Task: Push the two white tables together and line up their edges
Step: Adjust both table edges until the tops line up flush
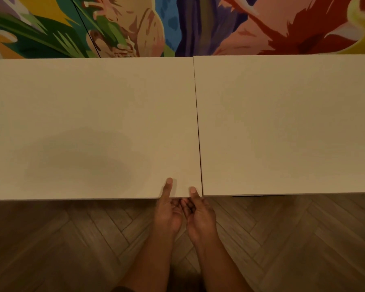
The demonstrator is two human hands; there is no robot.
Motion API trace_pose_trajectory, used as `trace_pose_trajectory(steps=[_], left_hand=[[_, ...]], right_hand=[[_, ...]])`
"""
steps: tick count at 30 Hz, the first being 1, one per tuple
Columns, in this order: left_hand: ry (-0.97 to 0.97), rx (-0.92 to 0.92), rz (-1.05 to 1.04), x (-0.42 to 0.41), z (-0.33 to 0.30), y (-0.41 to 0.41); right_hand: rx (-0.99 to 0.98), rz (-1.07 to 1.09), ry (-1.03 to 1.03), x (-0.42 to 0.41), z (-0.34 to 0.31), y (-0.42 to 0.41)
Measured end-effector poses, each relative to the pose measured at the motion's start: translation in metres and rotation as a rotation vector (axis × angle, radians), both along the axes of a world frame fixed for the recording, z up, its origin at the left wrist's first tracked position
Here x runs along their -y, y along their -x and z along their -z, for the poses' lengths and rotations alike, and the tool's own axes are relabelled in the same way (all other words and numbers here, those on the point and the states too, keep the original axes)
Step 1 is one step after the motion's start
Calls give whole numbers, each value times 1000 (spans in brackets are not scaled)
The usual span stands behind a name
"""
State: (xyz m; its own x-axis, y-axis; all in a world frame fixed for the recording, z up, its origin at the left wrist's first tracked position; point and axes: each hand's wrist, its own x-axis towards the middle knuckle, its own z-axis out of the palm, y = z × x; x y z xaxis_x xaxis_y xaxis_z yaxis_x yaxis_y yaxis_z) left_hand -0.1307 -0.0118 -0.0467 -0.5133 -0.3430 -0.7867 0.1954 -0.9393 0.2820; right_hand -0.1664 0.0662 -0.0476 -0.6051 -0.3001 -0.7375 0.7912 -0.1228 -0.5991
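Two white tables stand side by side, the left table (89,123) and the right table (287,123), with only a thin dark seam between them. The right table's far and near edges sit slightly further from me than the left table's. My left hand (168,211) grips the near edge of the left table close to its right corner, thumb on top and fingers curled beneath. My right hand (199,216) holds the same edge right at the corner by the seam, thumb on top.
A colourful painted wall (177,26) runs directly behind both tables. A thin black cable (84,26) hangs down in front of it at the left. Herringbone wood floor (72,245) lies under my arms on the near side.
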Motion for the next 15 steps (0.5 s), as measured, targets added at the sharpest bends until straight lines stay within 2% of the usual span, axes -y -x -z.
trace_pose_trajectory(steps=[7, 15], left_hand=[[-15, 51, 23, 7, 5, 6], [23, 97, 29, 13, 2, 16]], right_hand=[[54, 31, -6, 4, 8, 2], [-1, 69, -34, 9, 8, 7]])
